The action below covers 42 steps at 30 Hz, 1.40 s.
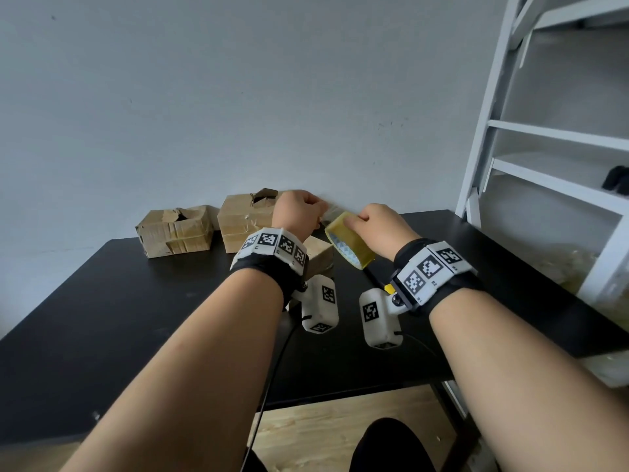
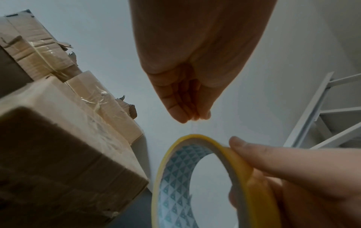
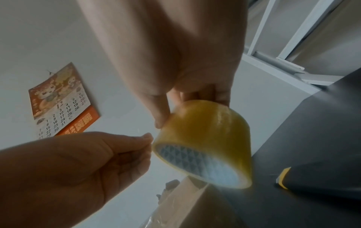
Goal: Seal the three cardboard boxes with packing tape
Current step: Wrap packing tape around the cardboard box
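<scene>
The roll of packing tape (image 1: 350,240) is held in the air above the black table (image 1: 102,318) by the right hand (image 1: 383,229); the thumb and fingers are curled round its yellow outer band, and the patterned core is turned toward the left hand (image 1: 299,212). In the left wrist view the roll's rim is seen edge-on, with a right fingertip (image 2: 237,142) laid on it. The left hand is closed in a pinch, thumb and fingertips pressed together just beside the roll. A thin clear strip of tape (image 1: 329,214) is seen between the pinch and the roll; its free end is taken to be gripped there, though the strip is faint in both wrist views.

3 cardboard boxes are noted on the table against the wall. The far-left box (image 1: 175,231) has a torn top and old tape bands. The middle box (image 1: 246,218) is partly hidden behind the left wrist, and its top flap is torn open. The nearest box (image 1: 320,252) lies below the hands, mostly covered by the wristband.

A white shelf frame (image 1: 551,137) is seen at the right. A wall calendar (image 3: 60,104) is recorded in the right wrist view.
</scene>
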### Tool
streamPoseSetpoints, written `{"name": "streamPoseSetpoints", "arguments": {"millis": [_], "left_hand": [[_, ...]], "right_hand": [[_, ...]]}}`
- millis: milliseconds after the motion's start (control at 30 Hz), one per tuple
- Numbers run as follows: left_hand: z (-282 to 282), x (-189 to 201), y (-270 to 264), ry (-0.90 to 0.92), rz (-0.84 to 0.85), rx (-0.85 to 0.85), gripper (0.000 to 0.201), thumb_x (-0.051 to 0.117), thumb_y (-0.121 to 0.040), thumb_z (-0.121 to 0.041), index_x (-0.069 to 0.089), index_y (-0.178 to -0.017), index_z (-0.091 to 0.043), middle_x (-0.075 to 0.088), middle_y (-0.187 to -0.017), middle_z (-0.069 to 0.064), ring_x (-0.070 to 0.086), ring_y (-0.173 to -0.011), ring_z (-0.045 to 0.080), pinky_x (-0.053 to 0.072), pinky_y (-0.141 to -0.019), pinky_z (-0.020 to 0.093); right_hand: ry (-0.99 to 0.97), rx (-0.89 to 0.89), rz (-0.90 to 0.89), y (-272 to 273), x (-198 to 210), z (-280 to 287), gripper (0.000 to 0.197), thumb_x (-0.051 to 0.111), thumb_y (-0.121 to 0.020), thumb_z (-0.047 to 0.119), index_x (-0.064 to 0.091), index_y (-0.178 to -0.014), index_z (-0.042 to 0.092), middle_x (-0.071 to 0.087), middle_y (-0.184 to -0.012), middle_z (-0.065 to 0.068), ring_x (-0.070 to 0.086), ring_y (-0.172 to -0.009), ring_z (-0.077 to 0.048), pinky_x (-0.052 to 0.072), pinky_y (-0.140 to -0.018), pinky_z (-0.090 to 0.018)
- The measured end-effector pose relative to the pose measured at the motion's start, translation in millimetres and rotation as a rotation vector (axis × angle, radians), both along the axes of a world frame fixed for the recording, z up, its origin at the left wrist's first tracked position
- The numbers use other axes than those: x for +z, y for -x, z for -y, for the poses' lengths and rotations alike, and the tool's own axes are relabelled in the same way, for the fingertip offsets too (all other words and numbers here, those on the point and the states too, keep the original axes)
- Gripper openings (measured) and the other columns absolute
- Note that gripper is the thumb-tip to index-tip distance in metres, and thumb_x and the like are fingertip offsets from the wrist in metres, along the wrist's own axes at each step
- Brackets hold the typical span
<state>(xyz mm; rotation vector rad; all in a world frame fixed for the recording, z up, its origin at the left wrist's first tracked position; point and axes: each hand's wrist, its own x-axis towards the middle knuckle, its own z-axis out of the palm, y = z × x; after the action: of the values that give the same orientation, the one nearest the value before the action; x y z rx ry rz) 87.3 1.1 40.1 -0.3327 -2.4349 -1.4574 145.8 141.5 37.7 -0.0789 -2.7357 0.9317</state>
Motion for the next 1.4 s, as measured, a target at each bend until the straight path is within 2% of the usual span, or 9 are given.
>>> {"name": "streamPoseSetpoints", "arguments": {"millis": [233, 367, 500, 667, 733, 833, 1033, 1167, 1400], "left_hand": [[2, 10, -1, -0.05, -0.015, 0.007, 0.015, 0.066, -0.089, -0.018, 0.068, -0.077, -0.009, 0.061, -0.061, 0.0, 0.055, -0.055, 0.012, 0.056, -0.073, 0.034], [5, 12, 5, -0.034, 0.009, 0.052, 0.025, 0.066, -0.089, -0.021, 0.063, -0.065, -0.015, 0.06, -0.06, 0.001, 0.056, -0.058, 0.017, 0.057, -0.074, 0.038], [15, 10, 10, -0.056, 0.041, 0.101, 0.027, 0.065, -0.09, -0.02, 0.061, -0.063, -0.015, 0.061, -0.062, 0.005, 0.059, -0.063, 0.022, 0.058, -0.079, 0.044], [27, 11, 13, -0.081, 0.054, 0.141, 0.02, 0.063, -0.091, -0.02, 0.068, -0.078, -0.005, 0.06, -0.062, 0.003, 0.055, -0.056, 0.016, 0.056, -0.076, 0.037], [29, 11, 13, -0.052, 0.048, 0.144, 0.019, 0.064, -0.091, -0.021, 0.067, -0.078, -0.008, 0.061, -0.063, 0.003, 0.057, -0.059, 0.017, 0.056, -0.074, 0.036], [30, 7, 14, -0.042, 0.04, 0.156, 0.017, 0.063, -0.091, -0.019, 0.066, -0.077, -0.011, 0.063, -0.067, 0.004, 0.059, -0.064, 0.02, 0.057, -0.074, 0.037], [30, 0, 20, -0.042, 0.05, 0.163, 0.02, 0.064, -0.09, -0.02, 0.063, -0.071, -0.018, 0.065, -0.07, 0.006, 0.06, -0.069, 0.021, 0.058, -0.078, 0.04], [40, 0, 29, -0.049, 0.084, 0.242, 0.017, 0.062, -0.092, -0.023, 0.069, -0.094, -0.008, 0.064, -0.069, 0.004, 0.059, -0.064, 0.019, 0.056, -0.073, 0.035], [43, -6, 41, 0.018, 0.113, 0.268, 0.013, 0.063, -0.09, -0.02, 0.068, -0.088, -0.008, 0.065, -0.079, 0.008, 0.061, -0.073, 0.022, 0.055, -0.073, 0.035]], "right_hand": [[-0.008, -0.092, 0.043, 0, -10, -8, 0.053, 0.05, -0.098, 0.047, 0.041, -0.058, 0.014, 0.041, -0.057, -0.001, 0.041, -0.052, -0.017, 0.026, -0.049, -0.031], [0.183, -0.065, -0.022, -1, -17, -10, 0.059, 0.055, -0.094, 0.052, 0.043, -0.052, 0.012, 0.046, -0.05, 0.0, 0.046, -0.048, -0.018, 0.037, -0.053, -0.029], [0.366, 0.009, 0.009, -2, -20, -7, 0.055, 0.06, -0.086, 0.062, 0.062, -0.072, 0.009, 0.063, -0.07, -0.007, 0.061, -0.066, -0.022, 0.05, -0.07, -0.032], [0.565, 0.056, 0.053, -8, -19, -1, 0.035, 0.065, -0.09, 0.042, 0.07, -0.104, 0.01, 0.067, -0.099, -0.004, 0.06, -0.092, -0.017, 0.046, -0.077, -0.031], [0.532, 0.066, 0.048, -7, -20, -3, 0.029, 0.066, -0.09, 0.04, 0.068, -0.083, 0.011, 0.064, -0.086, -0.003, 0.058, -0.079, -0.016, 0.044, -0.068, -0.029], [0.331, -0.005, 0.068, -3, -24, -6, 0.045, 0.069, -0.085, 0.045, 0.051, -0.057, 0.015, 0.054, -0.062, -0.002, 0.054, -0.061, -0.018, 0.038, -0.057, -0.029], [0.153, -0.115, 0.142, 0, -38, -10, 0.058, 0.067, -0.075, 0.067, 0.048, -0.056, 0.016, 0.053, -0.055, 0.001, 0.055, -0.052, -0.019, 0.036, -0.051, -0.027], [0.311, -0.091, 0.073, -1, -31, -7, 0.051, 0.063, -0.085, 0.054, 0.045, -0.053, 0.018, 0.053, -0.054, 0.001, 0.055, -0.056, -0.019, 0.04, -0.056, -0.028], [0.125, -0.128, 0.155, 5, -35, 4, 0.033, 0.067, -0.079, 0.041, 0.059, -0.067, 0.012, 0.063, -0.07, -0.004, 0.062, -0.066, -0.023, 0.04, -0.054, -0.027]]}}
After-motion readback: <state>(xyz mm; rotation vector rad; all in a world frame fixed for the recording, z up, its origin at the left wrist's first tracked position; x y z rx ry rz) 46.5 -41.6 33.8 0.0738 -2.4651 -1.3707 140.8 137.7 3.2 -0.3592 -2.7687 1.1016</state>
